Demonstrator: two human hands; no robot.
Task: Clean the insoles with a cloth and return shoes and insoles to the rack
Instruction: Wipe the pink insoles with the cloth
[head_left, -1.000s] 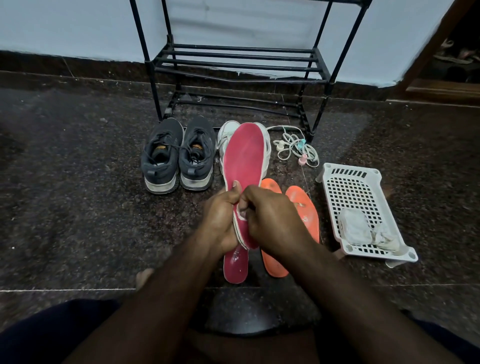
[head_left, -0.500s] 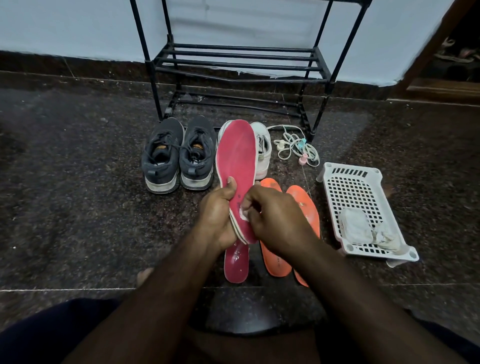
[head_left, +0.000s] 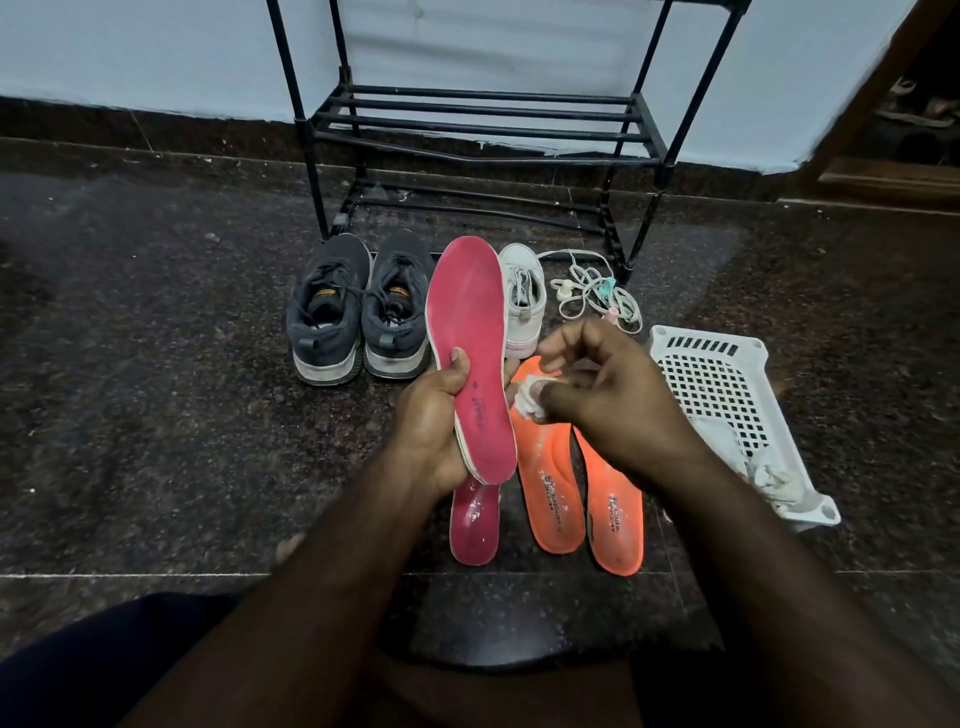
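My left hand (head_left: 434, 421) grips a pink insole (head_left: 470, 332) by its heel end and holds it upright above the floor. My right hand (head_left: 605, 400) is just right of it and pinches a small white cloth (head_left: 529, 399), apart from the insole. A second pink insole (head_left: 474, 525) lies on the floor below. Two orange insoles (head_left: 550, 483) lie side by side to its right. Dark grey shoes (head_left: 358, 306) stand left of the held insole. A white shoe (head_left: 524, 293) shows behind it. The black rack (head_left: 488, 130) stands at the wall, its shelves bare.
A white perforated basket (head_left: 722, 384) lies on the floor at the right with crumpled white cloths (head_left: 774, 480) inside. Loose white laces with coloured tips (head_left: 597, 296) lie by the rack's right leg. The floor is dark speckled stone.
My right hand has lifted the cloth off the pink insole and moved to the right. The insole has tilted left, uncovering the white shoe and the orange insoles.
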